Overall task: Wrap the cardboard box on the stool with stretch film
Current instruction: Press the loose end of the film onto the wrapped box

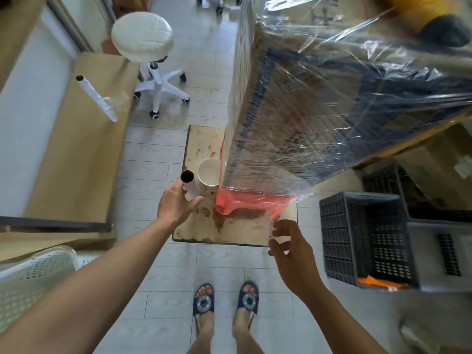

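Note:
The tall cardboard box (306, 111) stands on a red plastic stool (245, 203), with clear stretch film (357, 72) wound around both. The stool rests on a low worn wooden table (229, 231). My left hand (176, 200) is closed around a stretch film roll (190, 186), a white tube held upright at the table's left side, just left of the box. My right hand (288, 244) hovers at the table's front right corner below the stool, fingers curled and apart, with nothing clearly in it.
A white paper cup (208, 172) sits on the table between the roll and the box. A second film roll (97, 98) lies on flat cardboard at left. A white wheeled stool (141, 34) stands behind; black crates (367, 238) at right; a white basket (33, 272) at lower left.

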Demonstrator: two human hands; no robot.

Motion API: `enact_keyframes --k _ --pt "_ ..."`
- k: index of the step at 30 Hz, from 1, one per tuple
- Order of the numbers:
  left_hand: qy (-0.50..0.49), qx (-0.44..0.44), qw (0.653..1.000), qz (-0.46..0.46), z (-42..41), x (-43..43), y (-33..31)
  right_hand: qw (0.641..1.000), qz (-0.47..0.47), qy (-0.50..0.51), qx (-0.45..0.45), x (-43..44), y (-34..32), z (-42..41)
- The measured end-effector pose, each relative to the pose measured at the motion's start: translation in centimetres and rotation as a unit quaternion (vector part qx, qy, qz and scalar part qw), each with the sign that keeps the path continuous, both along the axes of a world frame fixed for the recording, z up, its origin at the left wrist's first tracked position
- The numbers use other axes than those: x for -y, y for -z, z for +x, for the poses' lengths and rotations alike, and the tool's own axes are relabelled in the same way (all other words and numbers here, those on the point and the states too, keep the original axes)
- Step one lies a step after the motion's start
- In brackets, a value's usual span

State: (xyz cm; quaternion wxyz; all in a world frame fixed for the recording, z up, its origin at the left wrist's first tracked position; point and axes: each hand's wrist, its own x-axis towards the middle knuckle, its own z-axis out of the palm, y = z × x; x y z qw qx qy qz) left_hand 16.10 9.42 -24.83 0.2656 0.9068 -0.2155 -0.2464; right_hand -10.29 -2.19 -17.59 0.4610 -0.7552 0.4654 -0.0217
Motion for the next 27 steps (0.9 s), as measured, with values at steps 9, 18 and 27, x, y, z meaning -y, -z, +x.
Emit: enact_keyframes --k 9,18,27 --pt "-0.015 -0.006 1.000 0.015 -0.4 -1.4 -0.3 0.999 0.038 0.022 0.015 -1.9 0.1 -0.8" --pt "0.003 -0.027 0.999 0.019 -4.7 -4.9 -2.1 0.996 -0.007 0.052 0.075 0.1 -1.6 -0.3" --pt "0.049 -0.004 0.999 0.006 -7.7 -3.4 -6.0 0.992 -0.033 0.099 0.073 6.1 -2.6 0.2"
